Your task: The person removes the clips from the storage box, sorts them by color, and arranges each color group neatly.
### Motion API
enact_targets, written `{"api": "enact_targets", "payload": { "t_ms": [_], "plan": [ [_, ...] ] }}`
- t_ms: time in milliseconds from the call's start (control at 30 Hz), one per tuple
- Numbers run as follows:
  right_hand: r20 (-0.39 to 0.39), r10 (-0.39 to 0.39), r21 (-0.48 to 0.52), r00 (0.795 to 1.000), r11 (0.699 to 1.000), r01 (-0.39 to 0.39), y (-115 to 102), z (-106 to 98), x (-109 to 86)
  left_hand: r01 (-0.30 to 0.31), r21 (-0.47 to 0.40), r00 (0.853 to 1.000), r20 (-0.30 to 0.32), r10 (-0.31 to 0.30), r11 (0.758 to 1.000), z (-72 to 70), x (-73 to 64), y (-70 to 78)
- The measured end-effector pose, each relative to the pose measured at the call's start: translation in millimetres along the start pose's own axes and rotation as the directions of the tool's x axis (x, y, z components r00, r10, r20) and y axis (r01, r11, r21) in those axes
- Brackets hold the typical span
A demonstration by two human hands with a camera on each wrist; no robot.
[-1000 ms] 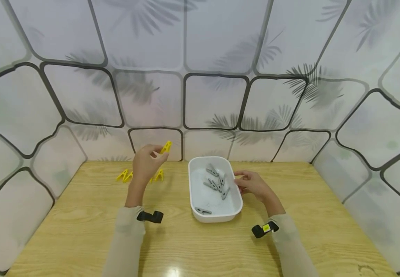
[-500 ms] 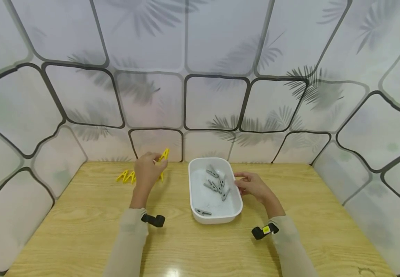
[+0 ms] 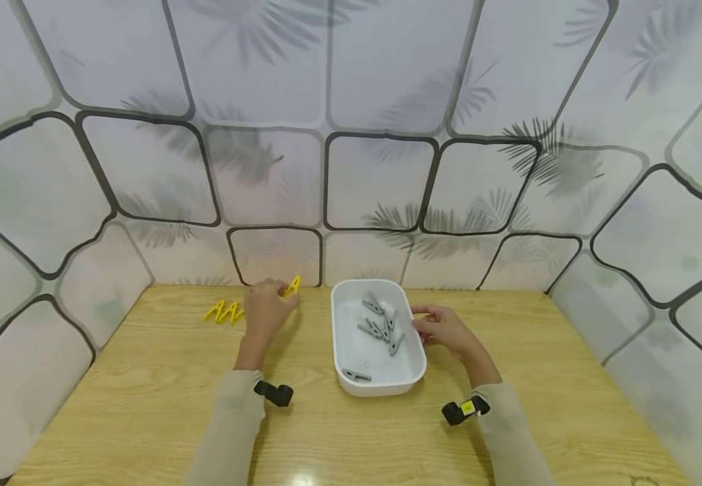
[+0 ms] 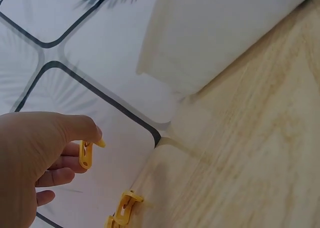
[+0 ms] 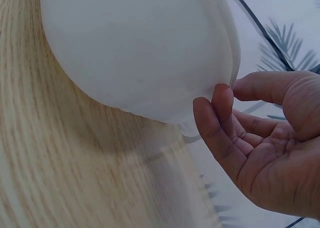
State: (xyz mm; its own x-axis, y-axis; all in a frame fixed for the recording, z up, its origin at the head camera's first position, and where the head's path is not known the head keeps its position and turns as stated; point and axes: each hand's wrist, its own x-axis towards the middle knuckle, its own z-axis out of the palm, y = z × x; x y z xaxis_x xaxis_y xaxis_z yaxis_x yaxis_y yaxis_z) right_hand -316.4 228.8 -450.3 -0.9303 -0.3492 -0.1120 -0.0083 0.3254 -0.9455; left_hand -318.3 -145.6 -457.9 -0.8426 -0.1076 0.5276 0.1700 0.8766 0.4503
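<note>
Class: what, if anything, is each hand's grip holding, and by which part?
The left grip pinches a yellow clothespin by its spread ends; the right grip apparently just touches the side of the white basin.

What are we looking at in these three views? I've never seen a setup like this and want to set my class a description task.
There is no machine here, just a person's two bare hands. The wide view comes from a camera on the head, looking forward and down. The two close views come from cameras strapped to the wrists, each looking at its own hand's work.

On the wooden table stands a white tray holding several grey clips. More yellow clips lie to the left of it. The left hand pinches one yellow clip, while the right hand rests its fingertips against the tray's side. Behind is a patterned wall.
</note>
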Motion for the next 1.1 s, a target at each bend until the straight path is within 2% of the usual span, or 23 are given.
{"api": "enact_targets", "payload": {
  "t_ms": [200,333,467,700,867,1100],
  "plan": [
    [0.012,-0.029,0.002,1.000,1.000,0.029,3,1,0.4,-0.005,0.018,1.000,0.019,0.005,1.000,5.7,-2.3,-0.3],
    [0.002,-0.014,0.003,1.000,1.000,0.014,3,2,0.4,0.012,0.031,0.998,0.060,-0.014,0.999,7.6,-3.5,1.0],
    [0.010,-0.032,-0.010,0.999,0.999,0.033,2,2,0.5,0.025,0.058,0.995,0.099,-0.031,0.998,9.7,-4.6,0.6],
    [-0.014,0.024,-0.019,1.000,1.000,-0.024,-2,2,0.4,0.036,0.096,0.987,0.150,-0.050,0.995,13.2,-5.7,-0.8],
    [-0.020,0.028,-0.034,0.999,0.999,-0.029,-1,0,2.4,0.046,0.108,0.985,0.162,-0.064,0.993,14.1,-5.5,-1.3],
    [-0.012,0.030,-0.032,0.999,0.999,-0.031,-4,-1,2.9,0.047,0.178,0.977,0.196,-0.082,0.983,16.6,-3.3,-0.7]
  ]
}}
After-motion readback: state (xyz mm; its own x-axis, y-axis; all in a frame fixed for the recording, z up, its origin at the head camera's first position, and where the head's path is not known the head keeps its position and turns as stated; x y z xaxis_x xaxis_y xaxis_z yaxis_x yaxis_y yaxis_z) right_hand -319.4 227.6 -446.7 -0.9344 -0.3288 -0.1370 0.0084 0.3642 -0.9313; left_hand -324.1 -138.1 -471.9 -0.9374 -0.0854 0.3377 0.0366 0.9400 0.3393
